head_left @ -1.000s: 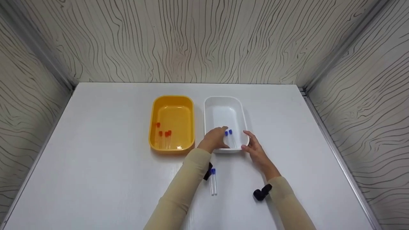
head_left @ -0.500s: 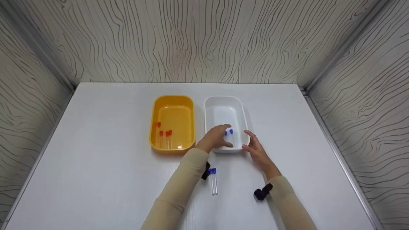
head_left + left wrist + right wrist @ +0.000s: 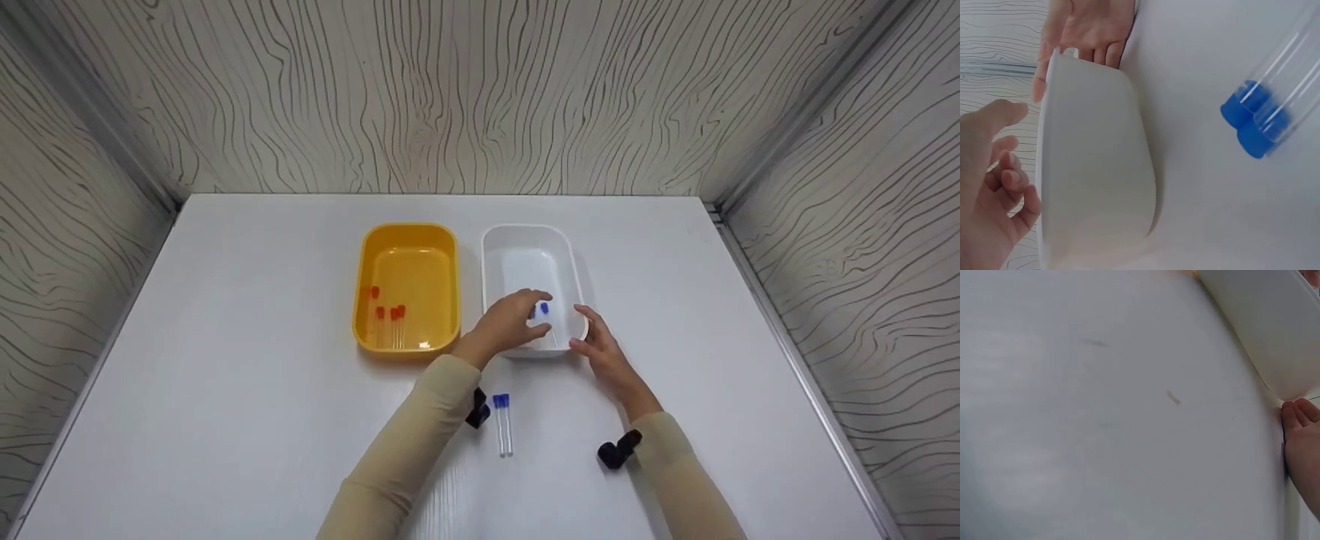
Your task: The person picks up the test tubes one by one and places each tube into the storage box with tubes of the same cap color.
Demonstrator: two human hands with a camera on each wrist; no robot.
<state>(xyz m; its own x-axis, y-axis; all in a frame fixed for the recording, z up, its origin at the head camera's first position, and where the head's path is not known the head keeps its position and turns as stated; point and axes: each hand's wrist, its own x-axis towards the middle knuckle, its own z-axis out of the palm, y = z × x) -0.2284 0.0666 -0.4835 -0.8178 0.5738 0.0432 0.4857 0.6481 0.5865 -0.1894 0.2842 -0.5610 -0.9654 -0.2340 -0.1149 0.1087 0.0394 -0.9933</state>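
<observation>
My left hand [image 3: 504,324] hovers over the near part of the white tray [image 3: 525,262], thumb and fingers apart and nothing between them. Just past its fingertips, blue-capped test tubes [image 3: 544,308] lie in that tray, partly hidden by the hand. At the near right corner, my right hand [image 3: 609,360] grips the tray; in the left wrist view its thumb lies over the rim and its other fingers are along the outer wall. On the table in front of the tray lie two more blue-capped tubes [image 3: 503,425], side by side, large in the left wrist view.
A yellow tray [image 3: 416,270] stands left of the white one and holds several red-capped tubes [image 3: 394,313]. Black cameras are strapped at both wrists. Patterned wall panels [image 3: 450,97] rise behind and beside the white table [image 3: 225,375].
My left hand has lifted slightly, its thumb moving away from the tray's near end. Its forearm has shifted left, uncovering both tubes on the table. My right hand stays at the corner.
</observation>
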